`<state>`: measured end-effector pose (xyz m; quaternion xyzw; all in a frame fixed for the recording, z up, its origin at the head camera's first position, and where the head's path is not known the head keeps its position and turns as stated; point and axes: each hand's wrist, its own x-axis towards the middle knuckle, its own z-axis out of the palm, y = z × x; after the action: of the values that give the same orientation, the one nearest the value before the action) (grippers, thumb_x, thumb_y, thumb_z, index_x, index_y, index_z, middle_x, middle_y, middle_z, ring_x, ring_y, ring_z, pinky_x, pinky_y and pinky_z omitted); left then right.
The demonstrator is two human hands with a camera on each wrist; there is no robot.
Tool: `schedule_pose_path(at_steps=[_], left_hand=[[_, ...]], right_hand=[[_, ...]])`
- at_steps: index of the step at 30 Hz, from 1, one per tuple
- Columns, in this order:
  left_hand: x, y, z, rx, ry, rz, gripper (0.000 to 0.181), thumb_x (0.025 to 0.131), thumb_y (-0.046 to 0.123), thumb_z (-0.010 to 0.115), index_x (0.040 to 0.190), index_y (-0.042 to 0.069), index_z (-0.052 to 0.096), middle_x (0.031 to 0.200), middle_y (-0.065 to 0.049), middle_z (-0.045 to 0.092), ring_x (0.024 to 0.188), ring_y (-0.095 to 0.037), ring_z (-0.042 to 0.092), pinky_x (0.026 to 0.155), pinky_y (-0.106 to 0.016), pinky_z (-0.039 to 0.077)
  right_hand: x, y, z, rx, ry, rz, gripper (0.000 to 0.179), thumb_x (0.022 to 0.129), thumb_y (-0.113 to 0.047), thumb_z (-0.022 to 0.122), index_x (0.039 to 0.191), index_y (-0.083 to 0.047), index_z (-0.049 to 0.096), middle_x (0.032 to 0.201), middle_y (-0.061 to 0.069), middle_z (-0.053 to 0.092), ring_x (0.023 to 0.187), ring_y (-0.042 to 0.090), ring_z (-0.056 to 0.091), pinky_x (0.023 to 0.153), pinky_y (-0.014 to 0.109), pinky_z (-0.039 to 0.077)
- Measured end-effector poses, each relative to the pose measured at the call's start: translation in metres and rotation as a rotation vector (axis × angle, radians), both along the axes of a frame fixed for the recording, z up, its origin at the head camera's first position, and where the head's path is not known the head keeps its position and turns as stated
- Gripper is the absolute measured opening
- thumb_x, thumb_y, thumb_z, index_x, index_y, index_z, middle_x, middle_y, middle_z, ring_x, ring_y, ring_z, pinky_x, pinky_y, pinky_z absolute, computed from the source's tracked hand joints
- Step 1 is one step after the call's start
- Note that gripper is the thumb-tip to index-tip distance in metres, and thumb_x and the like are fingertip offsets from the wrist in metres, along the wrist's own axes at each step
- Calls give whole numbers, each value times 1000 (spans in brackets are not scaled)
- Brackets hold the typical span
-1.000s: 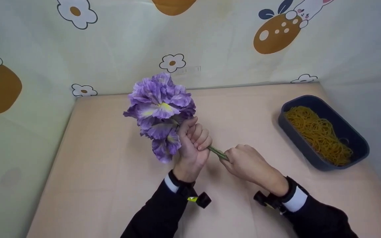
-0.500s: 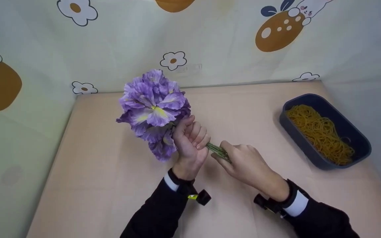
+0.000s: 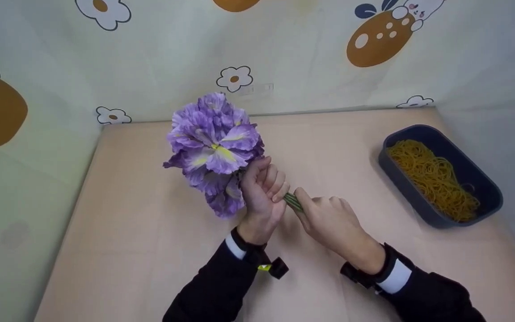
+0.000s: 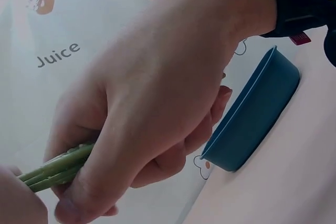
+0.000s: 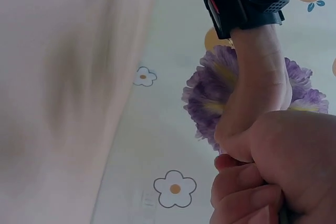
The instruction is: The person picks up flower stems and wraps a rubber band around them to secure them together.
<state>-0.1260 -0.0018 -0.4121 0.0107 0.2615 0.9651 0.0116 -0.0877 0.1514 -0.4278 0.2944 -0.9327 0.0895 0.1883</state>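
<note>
Beside the flowers (image 3: 215,143), the left hand (image 3: 264,192) is clasping stems (image 3: 293,202). Farther off, the right hand (image 3: 335,227) is pinching them, likely steadying

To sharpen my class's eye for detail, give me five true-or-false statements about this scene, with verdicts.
1. The left hand grips stems below the flowers. True.
2. The flowers are red. False: the flowers are purple.
3. The box stands on the table. True.
4. The box is empty. False: it holds yellow loops.
5. The right hand also holds the stems. True.
</note>
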Motion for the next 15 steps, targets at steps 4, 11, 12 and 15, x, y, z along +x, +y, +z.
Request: schedule_pose_path(at_steps=[4, 11, 12, 15], left_hand=[[-1, 1, 0, -20, -39, 0, 51, 104, 18, 39, 55, 24, 28, 46, 17, 34, 43, -1, 18, 41, -11, 21], [-3, -2, 2, 2, -95, -8, 51, 104, 18, 41, 55, 26, 30, 46, 17, 34, 41, 2, 24, 41, -10, 22], [-4, -4, 3, 15, -100, -10, 51, 104, 18, 41, 56, 26, 29, 46, 17, 34, 41, 3, 25, 41, -10, 22], [-6, -7, 4, 60, -110, -16, 48, 103, 18, 45, 58, 25, 28, 46, 17, 36, 41, 3, 26, 41, -10, 24]], right_hand=[[0, 2, -2, 69, 35, 2, 35, 105, -18, 78, 86, -10, 50, 60, -8, 31, 50, 8, 31, 37, 28, 37], [-5, 5, 0, 119, 28, 29, 38, 101, -16, 80, 79, -12, 49, 62, -8, 28, 52, 8, 28, 37, 26, 36], [-6, 6, 1, 114, 27, 35, 38, 101, -15, 80, 78, -11, 49, 62, -8, 28, 52, 8, 28, 37, 26, 36], [-7, 6, 2, 87, 5, 50, 39, 102, -13, 78, 78, -12, 48, 62, -8, 28, 53, 8, 29, 38, 26, 36]])
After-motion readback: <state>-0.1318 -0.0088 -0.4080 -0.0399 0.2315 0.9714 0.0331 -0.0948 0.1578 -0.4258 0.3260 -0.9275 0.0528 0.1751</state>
